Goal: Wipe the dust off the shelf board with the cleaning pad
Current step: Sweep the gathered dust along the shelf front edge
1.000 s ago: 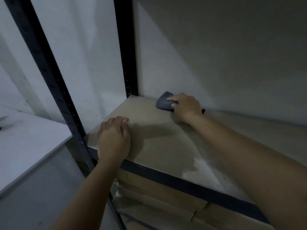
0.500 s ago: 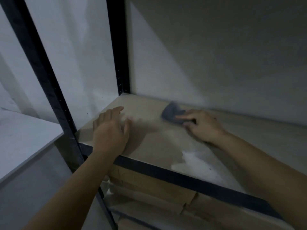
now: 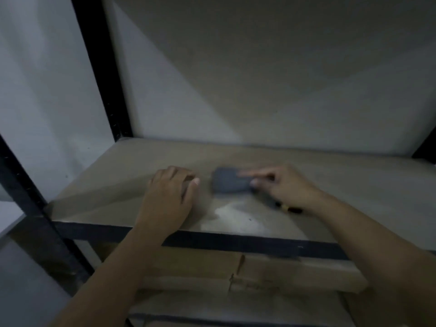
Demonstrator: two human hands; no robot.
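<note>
Right hand (image 3: 286, 186) pressing grey cleaning pad (image 3: 230, 182) flat onto shelf board (image 3: 354, 185) for wiping contact; left hand (image 3: 171, 197) resting open, empty, probably bracing.

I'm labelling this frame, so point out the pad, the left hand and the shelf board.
pad (image 3: 227, 182), head view, middle of its grey top
left hand (image 3: 171, 197), head view, back of the hand
shelf board (image 3: 354, 185), head view, bare surface at right

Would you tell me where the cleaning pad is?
In the head view, the pad lies mid-shelf, under the right hand's fingertips, beside the left hand.
</note>
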